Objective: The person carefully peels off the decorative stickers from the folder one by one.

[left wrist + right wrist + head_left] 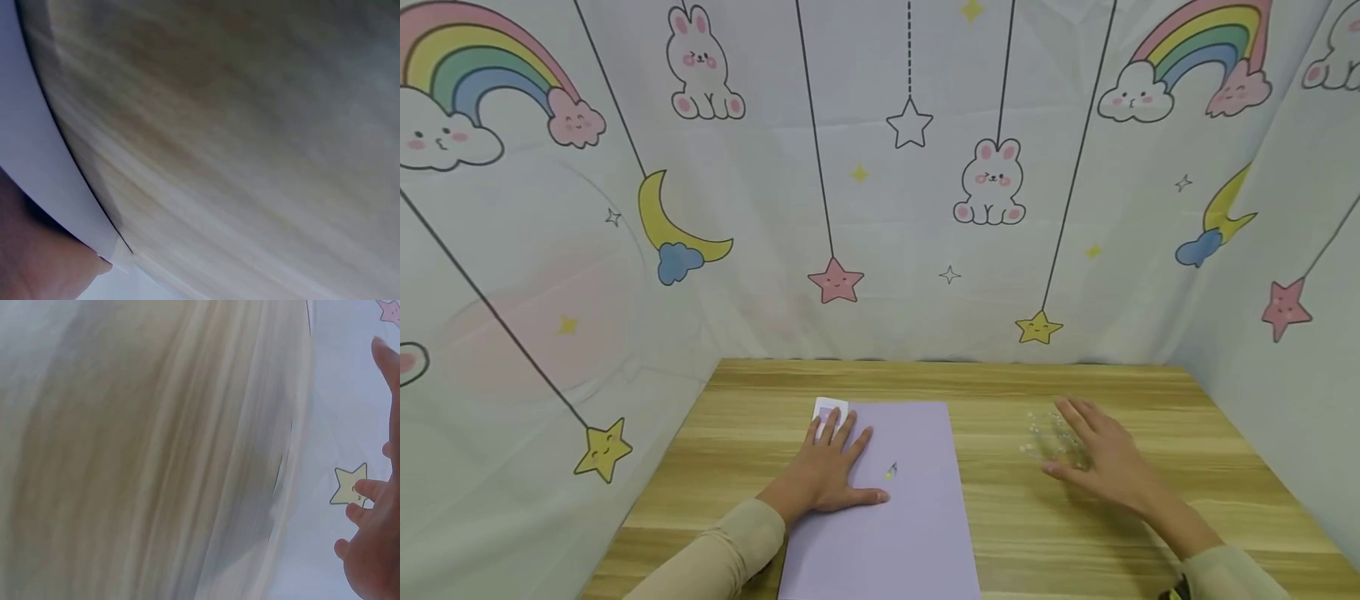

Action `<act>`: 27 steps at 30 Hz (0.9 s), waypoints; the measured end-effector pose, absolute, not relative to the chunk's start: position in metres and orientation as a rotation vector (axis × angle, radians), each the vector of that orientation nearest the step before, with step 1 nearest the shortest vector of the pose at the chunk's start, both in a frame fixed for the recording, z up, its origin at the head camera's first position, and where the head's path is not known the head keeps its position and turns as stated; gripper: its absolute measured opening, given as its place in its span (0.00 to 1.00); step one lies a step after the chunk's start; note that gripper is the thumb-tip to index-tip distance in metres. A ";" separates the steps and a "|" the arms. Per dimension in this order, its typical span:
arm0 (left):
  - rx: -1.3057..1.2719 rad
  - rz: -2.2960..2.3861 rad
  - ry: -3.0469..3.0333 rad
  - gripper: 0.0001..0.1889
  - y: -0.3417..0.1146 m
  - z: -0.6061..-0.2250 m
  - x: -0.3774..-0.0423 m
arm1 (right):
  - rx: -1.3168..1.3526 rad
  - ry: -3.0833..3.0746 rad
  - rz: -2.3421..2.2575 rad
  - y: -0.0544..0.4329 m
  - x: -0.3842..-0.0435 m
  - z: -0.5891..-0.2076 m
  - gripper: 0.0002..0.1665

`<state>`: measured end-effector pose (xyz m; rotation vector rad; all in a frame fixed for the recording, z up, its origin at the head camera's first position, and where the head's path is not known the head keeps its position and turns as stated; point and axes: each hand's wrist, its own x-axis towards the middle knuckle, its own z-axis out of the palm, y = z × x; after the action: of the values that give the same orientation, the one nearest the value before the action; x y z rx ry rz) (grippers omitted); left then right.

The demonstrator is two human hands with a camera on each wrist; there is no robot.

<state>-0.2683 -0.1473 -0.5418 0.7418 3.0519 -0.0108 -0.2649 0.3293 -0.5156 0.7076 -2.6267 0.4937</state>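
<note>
My left hand (831,471) lies spread on a flat lilac rectangle (902,542), which looks like a folder or large card, with a tiny yellow and dark printed mark (891,471) near the thumb. The fingertips reach a small white card (840,404) at its far left corner. On the right, my right hand (1101,458) has its fingers extended, thumb apart, beside a small see-through thing (1041,433) dotted with pale specks. The hand partly covers that clear thing; cannot tell whether they touch. In the right wrist view, the right hand's fingers (369,487) look straight and separated.
Both hands are over a wood-grain table (1000,517). A white curtain (910,208) printed with rabbits, stars, moons and rainbows hangs behind the table and along both sides. The lilac rectangle runs down to the near edge of the head view.
</note>
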 end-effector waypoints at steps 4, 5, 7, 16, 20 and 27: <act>0.727 -0.031 3.052 0.62 -0.147 -0.541 -0.267 | 0.719 -2.632 0.492 0.322 -0.267 -0.516 0.64; 0.724 -0.036 3.055 0.62 -0.146 -0.540 -0.267 | 0.719 -2.634 0.487 0.321 -0.268 -0.516 0.63; 0.719 -0.055 3.057 0.62 -0.146 -0.540 -0.268 | 0.719 -2.647 0.475 0.317 -0.269 -0.517 0.63; 0.719 -0.038 3.058 0.63 -0.145 -0.545 -0.270 | 0.728 -2.693 0.455 0.302 -0.268 -0.521 0.60; 0.726 -0.030 3.048 0.63 -0.146 -0.546 -0.271 | 0.748 -2.677 0.457 0.293 -0.268 -0.522 0.60; 0.733 -0.027 3.039 0.62 -0.145 -0.538 -0.267 | 0.793 -2.689 0.521 0.270 -0.268 -0.516 0.59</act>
<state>-0.2674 -0.1446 -0.5382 0.7335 3.0392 -0.0271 -0.2677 0.2699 -0.5159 0.7933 -2.6885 0.5213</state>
